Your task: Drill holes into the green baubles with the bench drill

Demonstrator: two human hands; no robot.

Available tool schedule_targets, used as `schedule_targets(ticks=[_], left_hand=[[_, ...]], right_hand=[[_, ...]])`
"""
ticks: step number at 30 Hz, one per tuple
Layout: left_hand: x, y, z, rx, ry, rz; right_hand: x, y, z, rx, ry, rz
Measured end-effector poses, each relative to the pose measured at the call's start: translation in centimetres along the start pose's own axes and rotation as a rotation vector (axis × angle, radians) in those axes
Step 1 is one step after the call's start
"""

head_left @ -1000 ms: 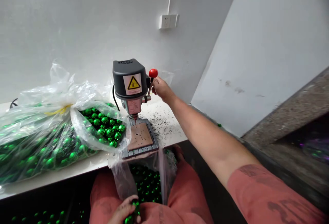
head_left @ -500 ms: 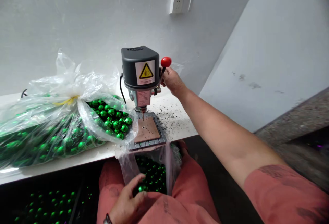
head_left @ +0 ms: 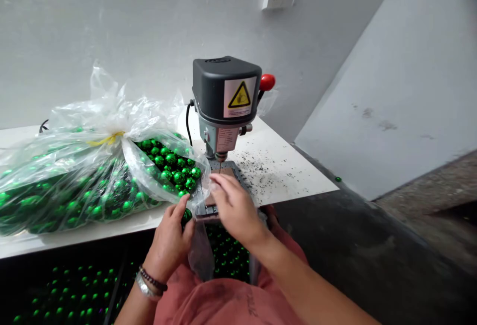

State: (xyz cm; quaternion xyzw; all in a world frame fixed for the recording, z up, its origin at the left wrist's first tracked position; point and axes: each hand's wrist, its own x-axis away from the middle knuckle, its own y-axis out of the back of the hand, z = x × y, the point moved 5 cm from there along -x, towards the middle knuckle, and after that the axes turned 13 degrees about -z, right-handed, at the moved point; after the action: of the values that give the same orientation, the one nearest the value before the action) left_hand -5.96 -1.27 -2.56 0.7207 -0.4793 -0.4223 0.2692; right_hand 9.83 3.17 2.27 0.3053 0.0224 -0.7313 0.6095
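Observation:
A small bench drill [head_left: 225, 104] with a grey head and a red-knobbed lever [head_left: 267, 82] stands on the white table [head_left: 286, 176]. My right hand [head_left: 233, 205] lies over the drill's base plate [head_left: 210, 210] just below the bit, fingers stretched out and pointing left. My left hand [head_left: 171, 235] is at the table's front edge beside it, fingers curled round a shiny green ball [head_left: 186, 214]. A clear bag of green balls [head_left: 164, 166] opens right next to both hands. Most of the plate is hidden by my right hand.
A large tied plastic bag of green balls [head_left: 67, 186] fills the table's left part. Another open bag of balls [head_left: 223, 255] hangs between my knees below the drill. More green balls [head_left: 67, 295] lie under the table. Dark drill chips [head_left: 268, 171] litter the table on the right.
My right hand has let go of the red lever and come down over the base plate. My left hand has risen from the lap bag to the table edge with a green ball.

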Motion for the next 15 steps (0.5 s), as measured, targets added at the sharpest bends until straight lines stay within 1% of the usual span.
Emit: schedule_targets(ticks=[1,3,5,7,10,12,14,15], left_hand=[[-0.1,-0.1,0.0,-0.055,0.004,-0.001],[-0.2,-0.4,0.3,-0.156,0.013,0.005],[-0.5,-0.5,0.8,-0.202,0.004,-0.01],[-0.8,-0.2,1.1,-0.182,-0.031,-0.069],[-1.3,1.0,0.9,-0.112,-0.085,-0.197],[-1.3,1.7,0.4,-0.077,-0.13,-0.249],[-1.2,1.9,-0.2,-0.058,-0.186,-0.246],[-1.1,1.6,-0.3,-0.057,-0.207,-0.219]], right_hand=[[-0.4,-1.7,0.6,0.019,0.017,0.012],[-1.9,-5.0,0.8,0.064,-0.015,0.035],[-3.4,-7.6,0.3,0.095,-0.074,0.034],[-4.5,-9.7,-0.6,0.106,-0.153,0.044],[-5.9,-11.9,-2.3,0.092,-0.303,0.055],[-6.9,-12.9,-3.5,0.061,-0.387,0.062],[-7.9,-13.8,-4.5,0.001,-0.426,0.085],[-8.3,-14.2,-4.8,-0.046,-0.421,0.1]])
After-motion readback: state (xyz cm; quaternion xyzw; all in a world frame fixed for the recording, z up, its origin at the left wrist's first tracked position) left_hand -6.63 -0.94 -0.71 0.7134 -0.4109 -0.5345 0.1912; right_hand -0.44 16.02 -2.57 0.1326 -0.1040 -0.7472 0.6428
